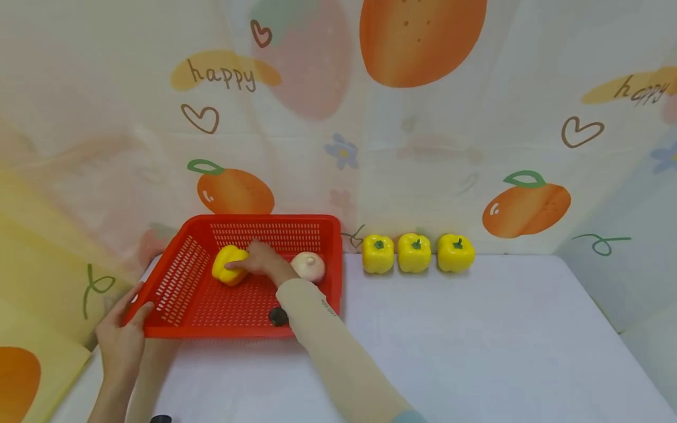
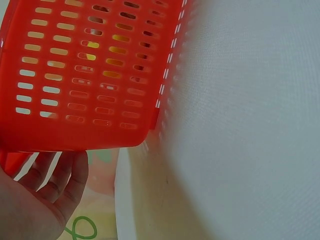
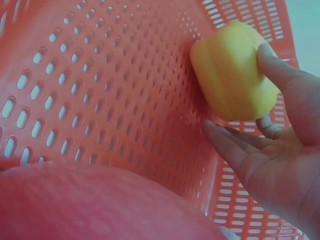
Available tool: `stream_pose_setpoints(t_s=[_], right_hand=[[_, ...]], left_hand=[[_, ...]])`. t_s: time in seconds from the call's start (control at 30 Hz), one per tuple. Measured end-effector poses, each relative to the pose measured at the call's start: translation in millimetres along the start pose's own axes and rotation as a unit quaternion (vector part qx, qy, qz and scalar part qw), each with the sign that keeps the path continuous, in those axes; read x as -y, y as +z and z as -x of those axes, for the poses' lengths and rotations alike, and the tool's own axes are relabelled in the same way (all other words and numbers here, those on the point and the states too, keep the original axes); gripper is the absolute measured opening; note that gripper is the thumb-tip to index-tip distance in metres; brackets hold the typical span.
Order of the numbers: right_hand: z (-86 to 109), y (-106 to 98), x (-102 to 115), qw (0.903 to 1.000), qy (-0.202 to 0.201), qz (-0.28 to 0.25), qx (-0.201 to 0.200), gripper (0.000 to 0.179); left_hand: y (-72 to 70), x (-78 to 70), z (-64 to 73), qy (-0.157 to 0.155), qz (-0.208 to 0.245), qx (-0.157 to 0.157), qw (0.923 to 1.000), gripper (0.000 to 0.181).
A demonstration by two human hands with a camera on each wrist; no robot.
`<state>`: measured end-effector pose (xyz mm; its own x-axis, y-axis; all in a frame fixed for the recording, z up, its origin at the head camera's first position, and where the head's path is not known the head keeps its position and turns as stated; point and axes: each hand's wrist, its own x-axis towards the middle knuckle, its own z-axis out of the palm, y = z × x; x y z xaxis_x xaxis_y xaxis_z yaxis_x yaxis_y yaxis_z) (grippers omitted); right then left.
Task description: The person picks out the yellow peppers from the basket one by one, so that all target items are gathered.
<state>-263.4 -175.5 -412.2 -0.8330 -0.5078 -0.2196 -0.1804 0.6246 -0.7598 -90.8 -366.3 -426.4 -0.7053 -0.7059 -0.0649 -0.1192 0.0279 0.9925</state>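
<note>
A red plastic basket with slotted walls holds a yellow bell pepper, a pale round onion-like thing and a small dark thing partly behind the right sleeve. My right hand reaches into the basket and holds the pepper between thumb and fingers, near the left wall. The right wrist view shows the thumb against the pepper's side. My left hand grips the basket's near left corner, thumb over the rim, fingers outside.
Right of the basket, three yellow bell peppers stand in a row at the back of the white table. A printed cloth hangs behind. A pinkish rounded surface fills the bottom of the right wrist view.
</note>
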Motion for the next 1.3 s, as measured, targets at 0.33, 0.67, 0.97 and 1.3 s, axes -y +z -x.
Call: stream_pose_setpoints(t_s=[0.33, 0.67, 0.97, 1.3], right_hand=[[-1.1, -2.5, -2.6, 0.9975, 0.041, -0.053, 0.022, 0.063], [2.7, -4.5, -6.2, 0.9949, 0.027, -0.087, 0.043, 0.046], [4.8, -4.5, -7.6, 0.9898, -0.009, -0.117, 0.081, 0.043], [8.5, -3.7, 7.2, 0.9958, -0.048, -0.041, 0.067, 0.032]], left_hand=[[1.0, -1.5, 0.4, -0.008, -0.005, 0.003, 1.0000, 0.046], [0.8, -0.4, 0.6, 0.002, -0.014, 0.001, 0.9999, 0.045], [2.3, -0.3, 1.3, 0.005, -0.008, 0.002, 1.0000, 0.045], [-1.8, -0.7, 1.0, 0.006, -0.018, 0.011, 0.9998, 0.045]])
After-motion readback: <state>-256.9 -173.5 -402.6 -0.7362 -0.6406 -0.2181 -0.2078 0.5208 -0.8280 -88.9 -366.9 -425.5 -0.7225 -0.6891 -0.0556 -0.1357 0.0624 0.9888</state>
